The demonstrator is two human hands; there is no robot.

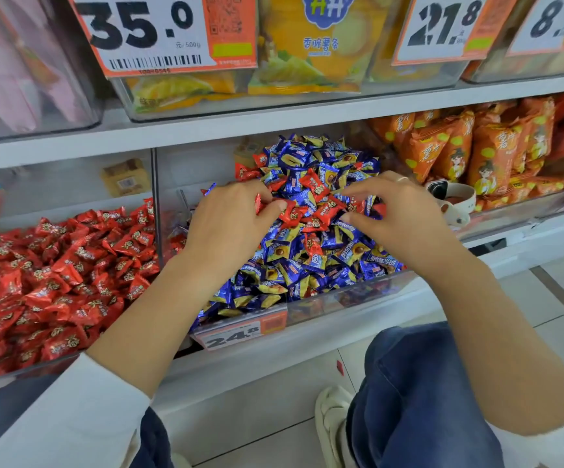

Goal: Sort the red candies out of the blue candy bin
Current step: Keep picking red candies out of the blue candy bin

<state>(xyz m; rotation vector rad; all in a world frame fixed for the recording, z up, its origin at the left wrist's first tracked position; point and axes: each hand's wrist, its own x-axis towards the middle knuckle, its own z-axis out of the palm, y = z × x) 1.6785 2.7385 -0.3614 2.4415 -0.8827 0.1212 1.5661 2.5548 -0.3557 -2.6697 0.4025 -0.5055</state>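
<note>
Both my hands are down in the blue candy bin (311,312), the clear tub heaped with blue-wrapped candies (294,265) that I use here as my landmark. My left hand (230,221) rests on the left side of the heap, its fingers curled round a small clutch of red wrappers, with one red candy (258,203) showing between thumb and forefinger. My right hand (398,214) lies on the right side of the heap, a ring on one finger, its fingertips bent down onto the pile and touching the wrappers; I cannot tell whether they actually pinch one. Between my two hands, on top of the heap, lie the red candies (321,211) still mixed in with the blue, and a few more sit further back on the pile. Just to the left of the blue candy bin, past a clear divider, stands the red candy bin (54,265), full of the same red wrappers. On the front wall of the blue candy bin hangs a price tag (236,334) reading 24.8. To its right is a bin of orange snack packets (469,153). On the shelf above it stand clear tubs with a yellow chip bag (314,45).
</note>
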